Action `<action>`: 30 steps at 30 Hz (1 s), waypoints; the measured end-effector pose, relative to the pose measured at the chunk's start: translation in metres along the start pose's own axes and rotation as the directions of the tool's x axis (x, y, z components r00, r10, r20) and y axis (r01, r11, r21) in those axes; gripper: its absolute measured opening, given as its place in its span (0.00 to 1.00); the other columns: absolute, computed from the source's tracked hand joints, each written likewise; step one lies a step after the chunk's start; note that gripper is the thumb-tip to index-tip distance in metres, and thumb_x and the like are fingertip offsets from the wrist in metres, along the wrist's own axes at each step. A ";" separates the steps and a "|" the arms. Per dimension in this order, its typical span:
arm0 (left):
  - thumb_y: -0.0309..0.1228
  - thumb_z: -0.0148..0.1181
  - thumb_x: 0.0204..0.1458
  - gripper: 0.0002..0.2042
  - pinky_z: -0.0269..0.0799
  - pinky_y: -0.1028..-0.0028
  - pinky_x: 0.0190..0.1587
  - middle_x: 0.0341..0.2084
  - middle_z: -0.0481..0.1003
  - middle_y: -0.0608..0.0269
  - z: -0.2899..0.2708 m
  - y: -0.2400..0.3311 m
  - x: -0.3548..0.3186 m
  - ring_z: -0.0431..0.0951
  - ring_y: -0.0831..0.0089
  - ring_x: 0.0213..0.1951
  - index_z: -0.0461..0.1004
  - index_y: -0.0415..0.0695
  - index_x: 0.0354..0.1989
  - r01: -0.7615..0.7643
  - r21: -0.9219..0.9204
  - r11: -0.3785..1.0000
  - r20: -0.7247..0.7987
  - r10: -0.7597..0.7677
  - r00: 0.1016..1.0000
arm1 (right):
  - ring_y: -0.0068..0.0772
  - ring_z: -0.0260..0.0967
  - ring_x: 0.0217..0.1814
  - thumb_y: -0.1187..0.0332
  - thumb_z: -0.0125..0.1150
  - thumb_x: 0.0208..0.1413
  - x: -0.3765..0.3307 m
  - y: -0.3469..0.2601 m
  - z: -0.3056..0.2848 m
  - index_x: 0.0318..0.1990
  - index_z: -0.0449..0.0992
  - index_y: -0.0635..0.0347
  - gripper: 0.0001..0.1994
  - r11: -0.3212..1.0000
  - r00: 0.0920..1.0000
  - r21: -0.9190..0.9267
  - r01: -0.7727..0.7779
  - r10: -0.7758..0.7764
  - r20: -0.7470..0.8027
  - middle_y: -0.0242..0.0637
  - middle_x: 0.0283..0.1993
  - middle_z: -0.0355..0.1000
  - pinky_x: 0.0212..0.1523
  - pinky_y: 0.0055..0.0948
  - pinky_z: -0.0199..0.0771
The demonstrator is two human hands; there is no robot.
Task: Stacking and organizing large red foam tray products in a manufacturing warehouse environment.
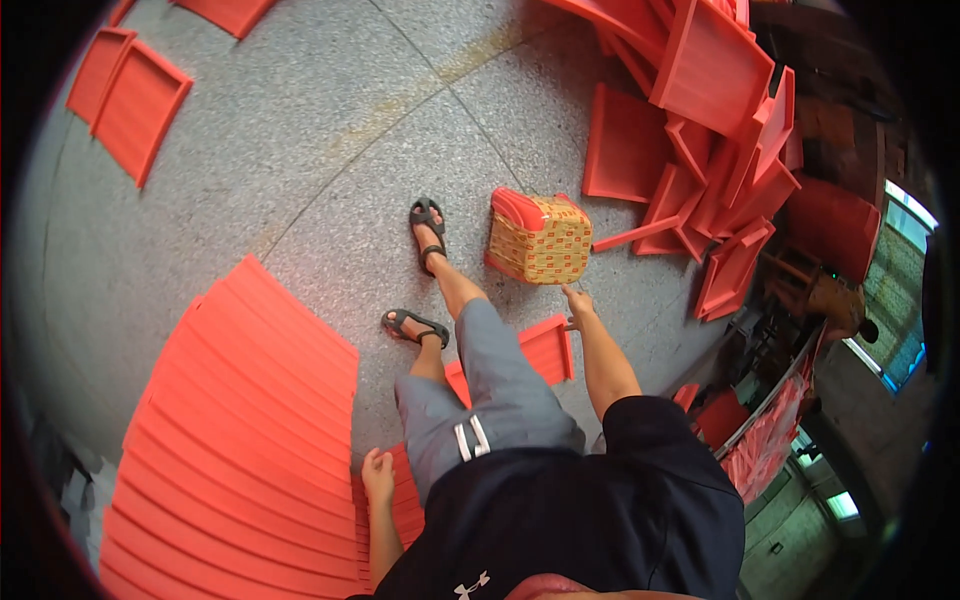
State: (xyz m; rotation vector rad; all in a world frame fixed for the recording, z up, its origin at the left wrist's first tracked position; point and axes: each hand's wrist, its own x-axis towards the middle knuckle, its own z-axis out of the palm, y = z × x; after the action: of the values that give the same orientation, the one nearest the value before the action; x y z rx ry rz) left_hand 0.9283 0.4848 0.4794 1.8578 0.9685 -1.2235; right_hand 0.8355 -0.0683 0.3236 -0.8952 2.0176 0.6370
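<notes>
My left hand (378,478) hangs low beside a long stack of red panels (250,420), its fingers loosely curled with nothing seen in them. Reaching forward on the right, my right hand (577,303) has its fingers apart and appears to hold nothing. Just beyond its fingertips a boxy stool (542,240) stands on the floor, covered in yellow and red patterned material with a red end. A shallow red tray (545,350) lies close to that hand, partly hidden behind my leg. Whether the hand touches the tray I cannot tell.
A jumbled heap of red trays (690,150) rises at the far right, with one piece jutting toward the stool. More red trays (140,105) lie at the far left. Another person (838,306) is at the right edge, near a window. The floor (330,130) is speckled grey.
</notes>
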 end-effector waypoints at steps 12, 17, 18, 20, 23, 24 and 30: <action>0.27 0.56 0.53 0.18 0.66 0.81 0.25 0.25 0.71 0.66 -0.003 0.038 0.105 0.69 0.80 0.23 0.64 0.35 0.51 0.065 0.240 0.969 0.007 -0.069 0.998 | 0.67 0.37 0.68 0.35 0.68 0.29 0.201 -0.036 0.048 0.67 0.25 0.37 0.64 0.717 0.996 0.697 0.009 0.054 -0.069 0.49 0.71 0.26 0.50 0.76 0.55; 0.30 0.56 0.53 0.18 0.70 0.78 0.27 0.27 0.72 0.66 -0.013 0.068 0.096 0.72 0.78 0.28 0.65 0.37 0.51 0.037 0.225 0.974 0.031 -0.045 0.999 | 0.55 0.54 0.60 0.48 0.76 0.28 0.154 -0.148 0.102 0.68 0.33 0.38 0.63 0.874 0.909 0.304 0.380 -0.292 -0.297 0.55 0.64 0.36 0.38 0.48 0.76; 0.30 0.56 0.53 0.18 0.70 0.78 0.27 0.27 0.72 0.66 -0.014 0.076 0.092 0.72 0.78 0.28 0.65 0.37 0.51 0.030 0.195 0.980 0.011 -0.032 0.999 | 0.53 0.55 0.60 0.49 0.76 0.28 0.128 -0.179 0.119 0.68 0.33 0.39 0.62 0.864 0.887 0.239 0.443 -0.383 -0.259 0.55 0.64 0.37 0.35 0.45 0.77; 0.29 0.57 0.53 0.17 0.66 0.79 0.24 0.26 0.72 0.65 -0.010 0.096 0.092 0.69 0.81 0.23 0.66 0.36 0.49 0.026 0.104 0.994 -0.018 -0.025 1.000 | 0.54 0.54 0.60 0.53 0.76 0.30 0.100 -0.240 0.154 0.68 0.37 0.44 0.59 0.833 0.851 0.207 0.514 -0.465 -0.242 0.57 0.64 0.36 0.45 0.44 0.73; 0.29 0.57 0.53 0.17 0.68 0.79 0.26 0.27 0.73 0.64 -0.005 0.130 0.092 0.71 0.79 0.26 0.66 0.38 0.50 0.044 0.011 0.999 -0.078 -0.043 0.996 | 0.57 0.51 0.63 0.57 0.75 0.31 0.089 -0.318 0.214 0.68 0.41 0.49 0.56 0.557 0.484 -0.297 0.776 -0.827 -0.287 0.61 0.66 0.31 0.57 0.40 0.63; 0.29 0.57 0.53 0.17 0.68 0.79 0.26 0.27 0.73 0.64 -0.011 0.129 0.090 0.71 0.79 0.26 0.66 0.38 0.50 0.040 -0.025 0.999 -0.107 -0.043 0.993 | 0.57 0.49 0.65 0.59 0.74 0.32 0.053 -0.346 0.242 0.68 0.43 0.50 0.54 0.488 0.468 -0.313 0.815 -0.872 -0.142 0.61 0.67 0.31 0.61 0.38 0.58; 0.29 0.55 0.54 0.17 0.72 0.76 0.30 0.33 0.74 0.61 -0.024 0.148 0.107 0.74 0.76 0.30 0.65 0.39 0.52 -0.144 -0.135 0.980 -0.193 0.117 0.974 | 0.53 0.52 0.65 0.58 0.70 0.37 -0.059 -0.492 0.349 0.64 0.53 0.61 0.45 0.215 0.293 -0.237 0.947 -0.881 0.372 0.57 0.59 0.58 0.61 0.37 0.57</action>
State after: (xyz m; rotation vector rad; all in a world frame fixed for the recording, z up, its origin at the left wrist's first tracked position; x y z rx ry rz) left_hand 1.0962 0.4569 0.4080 1.9081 0.9900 -0.8889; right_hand 1.4087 -0.1086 0.1297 -2.0112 0.8043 0.3770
